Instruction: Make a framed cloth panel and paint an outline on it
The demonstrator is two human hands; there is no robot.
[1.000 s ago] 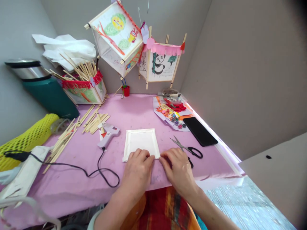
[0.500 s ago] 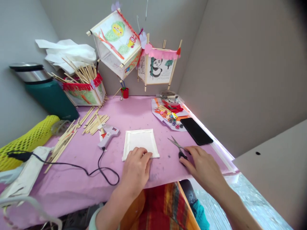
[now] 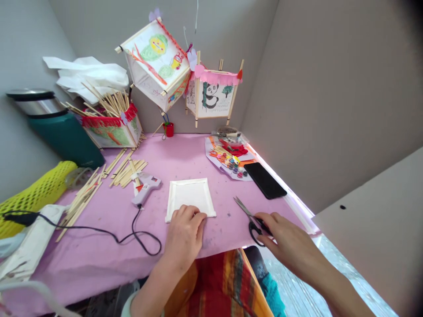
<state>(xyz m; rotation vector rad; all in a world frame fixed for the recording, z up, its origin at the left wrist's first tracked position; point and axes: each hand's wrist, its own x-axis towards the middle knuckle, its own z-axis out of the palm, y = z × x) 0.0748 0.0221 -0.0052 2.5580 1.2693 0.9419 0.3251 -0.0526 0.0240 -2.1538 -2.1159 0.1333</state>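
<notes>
A white square panel [image 3: 190, 193] with raised strips along its edges lies flat on the pink-covered table. My left hand [image 3: 185, 231] has its fingers curled over the panel's near edge, with the thumb at the right side. The fingertips are partly hidden from above. To the right, my right hand [image 3: 280, 235] grips a pair of scissors [image 3: 244, 207] by the black handle loops. Their blades point away and left, lying almost together, a short way right of the panel.
A glue gun [image 3: 147, 187] with a black cord lies left of the panel, beside loose wooden sticks [image 3: 127, 173]. A phone [image 3: 264, 179] and small craft pieces [image 3: 234, 160] lie at the back right. A teal bottle [image 3: 66, 136] leans at left; decorated lanterns [image 3: 211, 99] hang above.
My right hand has drawn the scissors slightly nearer the table's front edge, and their blades look closer together. My left hand stays on the panel. The view has shifted slightly.
</notes>
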